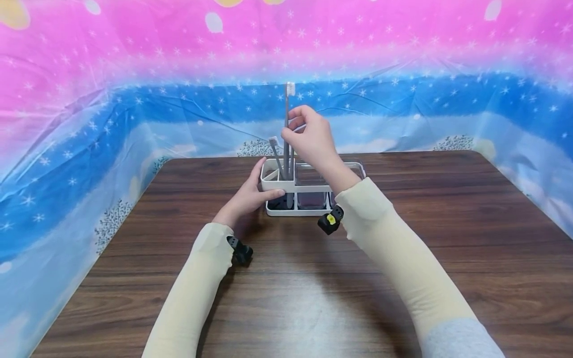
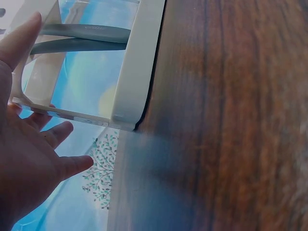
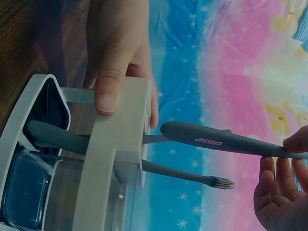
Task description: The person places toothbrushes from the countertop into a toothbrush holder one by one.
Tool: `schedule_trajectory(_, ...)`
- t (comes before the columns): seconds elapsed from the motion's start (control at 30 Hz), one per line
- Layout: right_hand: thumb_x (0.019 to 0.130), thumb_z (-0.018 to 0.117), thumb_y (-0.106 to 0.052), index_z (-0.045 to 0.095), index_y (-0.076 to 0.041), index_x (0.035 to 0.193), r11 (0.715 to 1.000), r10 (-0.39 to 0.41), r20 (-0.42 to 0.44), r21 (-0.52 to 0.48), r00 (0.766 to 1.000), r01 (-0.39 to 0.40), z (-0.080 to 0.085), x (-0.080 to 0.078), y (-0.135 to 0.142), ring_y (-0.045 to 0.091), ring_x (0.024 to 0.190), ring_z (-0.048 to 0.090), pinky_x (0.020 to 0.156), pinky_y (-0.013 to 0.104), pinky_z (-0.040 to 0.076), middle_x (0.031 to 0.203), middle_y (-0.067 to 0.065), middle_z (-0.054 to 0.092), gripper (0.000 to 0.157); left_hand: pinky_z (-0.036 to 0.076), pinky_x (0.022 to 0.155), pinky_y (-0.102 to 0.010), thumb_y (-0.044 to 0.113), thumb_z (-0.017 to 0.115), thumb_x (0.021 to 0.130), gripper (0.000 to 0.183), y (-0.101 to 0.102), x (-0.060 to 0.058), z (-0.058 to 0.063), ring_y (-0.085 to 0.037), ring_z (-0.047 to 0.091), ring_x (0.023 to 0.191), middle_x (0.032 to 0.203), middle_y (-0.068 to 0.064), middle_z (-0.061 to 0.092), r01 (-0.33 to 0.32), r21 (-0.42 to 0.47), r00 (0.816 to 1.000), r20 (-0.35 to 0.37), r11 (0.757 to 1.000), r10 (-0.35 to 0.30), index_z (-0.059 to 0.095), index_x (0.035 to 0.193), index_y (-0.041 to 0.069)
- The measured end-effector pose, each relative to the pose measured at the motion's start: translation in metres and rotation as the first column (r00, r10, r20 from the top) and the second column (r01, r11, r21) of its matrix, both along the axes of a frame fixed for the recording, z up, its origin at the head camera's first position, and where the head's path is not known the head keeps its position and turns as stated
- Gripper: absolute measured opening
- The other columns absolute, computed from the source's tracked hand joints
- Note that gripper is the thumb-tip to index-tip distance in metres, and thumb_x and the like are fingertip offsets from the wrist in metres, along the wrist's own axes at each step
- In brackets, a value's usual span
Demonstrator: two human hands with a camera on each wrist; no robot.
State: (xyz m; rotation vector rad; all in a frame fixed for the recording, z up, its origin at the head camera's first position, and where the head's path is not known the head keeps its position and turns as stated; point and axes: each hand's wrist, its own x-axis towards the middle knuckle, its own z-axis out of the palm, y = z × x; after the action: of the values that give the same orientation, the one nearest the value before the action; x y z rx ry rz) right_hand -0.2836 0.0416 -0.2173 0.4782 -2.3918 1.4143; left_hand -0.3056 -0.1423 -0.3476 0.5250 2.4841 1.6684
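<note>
A white two-tier toothbrush holder [image 1: 309, 189] stands on the table. My left hand [image 1: 246, 196] grips the left end of its upper tier, thumb across the front and fingers at the side and back. Above that end my right hand [image 1: 313, 139] pinches a grey toothbrush [image 3: 211, 139] between thumb and fingertips. This brush is upright, bristles at the top, and its handle end overlaps the upper tier in the head view. Two other grey toothbrushes stand in the holder, their handles [image 2: 86, 32] reaching down to the base; one leans left, its bristled head [image 1: 273, 141] above the rim.
Clear compartments [image 1: 309, 174] fill the holder's middle and right, partly behind my right forearm. Brown wooden table [image 1: 286, 298] surrounds the holder. A pink and blue patterned cloth [image 1: 179, 109] hangs behind the table and along its sides.
</note>
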Motion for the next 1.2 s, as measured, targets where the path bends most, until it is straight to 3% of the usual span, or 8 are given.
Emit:
schedule_trajectory(0.47, 0.089, 0.061, -0.007, 0.059, -0.003, 0.11, 0.997, 0.064, -0.014, 0.048, 0.998, -0.063, -0.035, -0.007, -0.008, 0.021, 0.08, 0.064, 0.066, 0.031, 0.054, 0.091, 0.01, 0.065, 0.022, 0.026, 0.112, -0.051, 0.028, 0.074, 0.086, 0.102, -0.001, -0.002, -0.002, -0.03, 0.041, 0.131, 0.15, -0.013, 0.031, -0.005, -0.005, 1.0, 0.007, 1.0, 0.005, -0.001, 0.156, 0.024)
schedule_trajectory(0.8, 0.087, 0.061, -0.007, 0.059, -0.002, 0.111, 0.967, 0.089, -0.026, 0.243, 0.996, -0.08, -0.066, -0.004, -0.014, 0.022, 0.087, 0.065, 0.076, 0.035, 0.055, 0.095, 0.011, 0.066, 0.024, 0.028, 0.112, -0.051, 0.029, 0.073, 0.087, 0.102, -0.001, -0.002, -0.003, -0.031, 0.037, 0.136, 0.157, -0.011, 0.02, 0.003, -0.013, 1.0, 0.018, 1.0, -0.002, -0.002, 0.156, 0.024)
schedule_trajectory(1.2, 0.089, 0.06, -0.011, 0.06, -0.005, 0.109, 0.953, 0.079, -0.005, 0.295, 0.997, -0.074, -0.075, -0.003, -0.012, 0.019, 0.081, 0.061, 0.073, 0.033, 0.053, 0.092, 0.008, 0.067, 0.021, 0.035, 0.108, -0.049, 0.026, 0.071, 0.088, 0.1, -0.002, -0.003, -0.002, -0.032, 0.042, 0.131, 0.156, -0.011, 0.021, 0.015, 0.006, 1.0, 0.008, 1.0, -0.016, -0.002, 0.156, 0.024)
